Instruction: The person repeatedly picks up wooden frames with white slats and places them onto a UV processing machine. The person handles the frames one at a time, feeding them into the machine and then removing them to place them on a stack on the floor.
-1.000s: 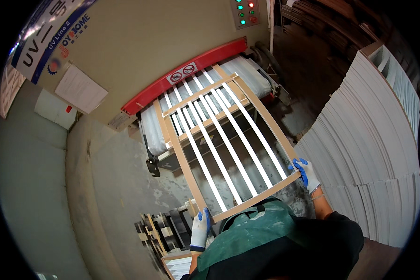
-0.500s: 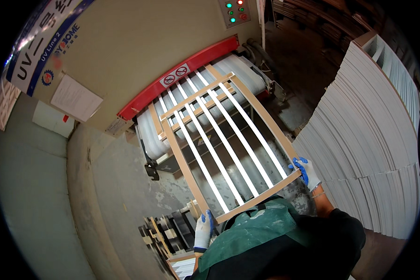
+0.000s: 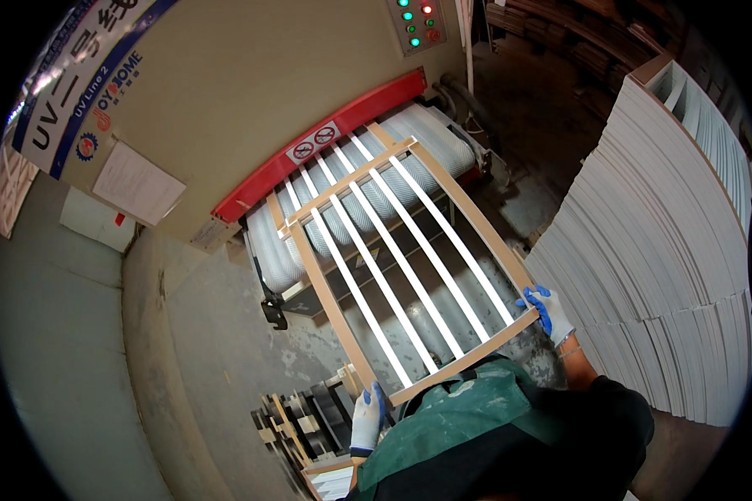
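Note:
A slatted frame (image 3: 468,357) with brown outer rails and white slats slopes from my body up to a belt conveyor (image 3: 271,259). My left hand (image 3: 368,420), in a white glove with blue on the fingers, is closed on its near left corner. At the near right corner my right hand (image 3: 550,312), gloved alike, grips the rail. The far rail lies over the belt. Beyond it, a second slatted frame (image 3: 273,210) rests on the belt, partly hidden under a red guard bar (image 3: 251,190); its near rail is hard to tell from my frame's far rail.
A beige machine (image 3: 292,75) rises behind the guard, with a panel of lit buttons (image 3: 418,25). To my right stands a tall stack of pale boards (image 3: 643,242). Dark and wooden pieces (image 3: 317,409) lie low at the left, next to another slatted frame (image 3: 334,480).
The second frame has slid farther under the red guard, so its near rail now meets my frame's far rail. My hands keep their hold; the view has shifted slightly.

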The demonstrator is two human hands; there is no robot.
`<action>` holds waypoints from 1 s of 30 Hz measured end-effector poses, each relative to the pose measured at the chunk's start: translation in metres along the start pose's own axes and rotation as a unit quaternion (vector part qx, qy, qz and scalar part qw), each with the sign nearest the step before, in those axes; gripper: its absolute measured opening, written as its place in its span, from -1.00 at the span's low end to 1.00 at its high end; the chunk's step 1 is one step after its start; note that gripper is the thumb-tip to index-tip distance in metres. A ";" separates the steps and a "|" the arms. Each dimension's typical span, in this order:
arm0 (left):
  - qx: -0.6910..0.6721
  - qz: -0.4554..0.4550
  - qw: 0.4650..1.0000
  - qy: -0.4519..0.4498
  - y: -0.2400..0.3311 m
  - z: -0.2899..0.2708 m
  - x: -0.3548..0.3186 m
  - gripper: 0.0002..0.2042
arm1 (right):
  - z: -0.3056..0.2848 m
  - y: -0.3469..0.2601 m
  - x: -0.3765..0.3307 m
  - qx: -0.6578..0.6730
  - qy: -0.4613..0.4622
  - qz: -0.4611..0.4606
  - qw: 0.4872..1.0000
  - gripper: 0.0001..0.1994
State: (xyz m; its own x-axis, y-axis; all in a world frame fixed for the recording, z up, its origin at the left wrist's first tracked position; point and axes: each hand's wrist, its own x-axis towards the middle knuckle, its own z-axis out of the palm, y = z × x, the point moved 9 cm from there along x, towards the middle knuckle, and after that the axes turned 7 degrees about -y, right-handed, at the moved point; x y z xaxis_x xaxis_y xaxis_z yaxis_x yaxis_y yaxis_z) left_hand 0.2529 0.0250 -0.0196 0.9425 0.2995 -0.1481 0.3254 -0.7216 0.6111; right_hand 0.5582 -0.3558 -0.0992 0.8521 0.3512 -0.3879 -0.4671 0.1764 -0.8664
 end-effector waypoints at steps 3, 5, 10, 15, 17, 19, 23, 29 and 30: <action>-0.047 -0.037 0.998 -0.016 -0.002 0.000 -0.001 -0.76 | 0.003 -0.002 0.000 -0.010 0.007 0.008 1.000 -0.67; 0.034 0.016 0.999 0.010 -0.002 0.003 -0.003 -0.74 | 0.006 -0.004 -0.002 -0.017 0.010 0.011 1.000 -0.66; 0.004 0.001 1.000 0.001 -0.014 0.009 -0.002 -0.75 | 0.010 -0.005 -0.002 -0.024 0.003 0.008 1.000 -0.65; 0.068 0.011 0.998 0.005 -0.023 0.007 0.012 -0.75 | 0.013 -0.005 0.015 -0.031 0.005 0.010 0.999 -0.71; 0.115 0.067 0.990 0.044 -0.014 -0.004 0.014 -0.75 | 0.017 -0.008 0.022 -0.028 -0.006 0.008 1.000 -0.71; 0.087 0.062 0.994 0.029 -0.022 -0.004 0.022 -0.75 | 0.019 -0.008 0.032 -0.017 -0.029 0.001 0.999 -0.70; 0.067 0.008 0.998 0.012 -0.061 0.006 0.042 -0.71 | 0.035 -0.022 0.044 -0.006 -0.021 0.040 0.999 -0.72; -0.331 -0.209 0.920 0.022 -0.067 0.002 0.059 -0.53 | 0.032 -0.016 0.078 -0.009 -0.011 0.046 0.999 -0.64; -0.284 -0.167 0.943 0.042 -0.076 0.001 0.061 -0.51 | 0.038 -0.017 0.081 -0.004 -0.014 0.053 0.998 -0.64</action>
State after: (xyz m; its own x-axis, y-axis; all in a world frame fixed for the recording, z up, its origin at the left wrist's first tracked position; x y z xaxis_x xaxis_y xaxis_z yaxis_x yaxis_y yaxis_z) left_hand 0.2857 0.0974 -0.0760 0.7773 0.5162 -0.3596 0.4878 -0.1337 0.8626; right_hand 0.6264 -0.2952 -0.1041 0.7912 0.3928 -0.4687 -0.5522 0.1296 -0.8236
